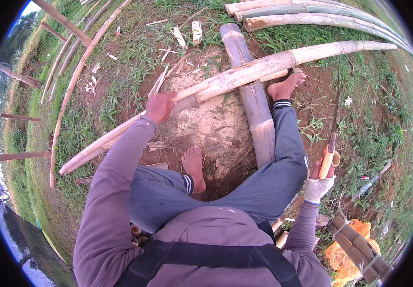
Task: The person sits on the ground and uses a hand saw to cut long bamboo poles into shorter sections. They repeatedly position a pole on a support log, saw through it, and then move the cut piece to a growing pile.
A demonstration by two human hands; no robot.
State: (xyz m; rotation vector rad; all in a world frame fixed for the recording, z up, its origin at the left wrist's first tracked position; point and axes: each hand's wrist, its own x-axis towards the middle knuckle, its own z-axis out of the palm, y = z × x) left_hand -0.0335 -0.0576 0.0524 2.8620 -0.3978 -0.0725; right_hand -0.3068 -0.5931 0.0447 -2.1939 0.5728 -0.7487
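A long pale bamboo pole (245, 75) lies slantwise across a thicker, darker bamboo length (259, 119) on the ground. My bare left hand (160, 107) is closed on the pole left of this crossing, fingers around its upper side. Off to the right, my right hand (320, 184) wears a white glove with uncovered fingers. It grips the orange handle of a handsaw (327, 160), whose thin dark blade, seen nearly edge-on, points away from me. A round, tan, hollow end (335, 159) shows beside the handle; whether it belongs to the saw I cannot tell.
My bare feet (194, 170) (287, 87) stand either side of the dark bamboo. More bamboo poles (307, 20) lie at the far right. A bamboo rail (75, 76) curves along the left. Wood chips (179, 37) litter the ground. Tied bamboo (359, 248) and orange netting (343, 260) lie near right.
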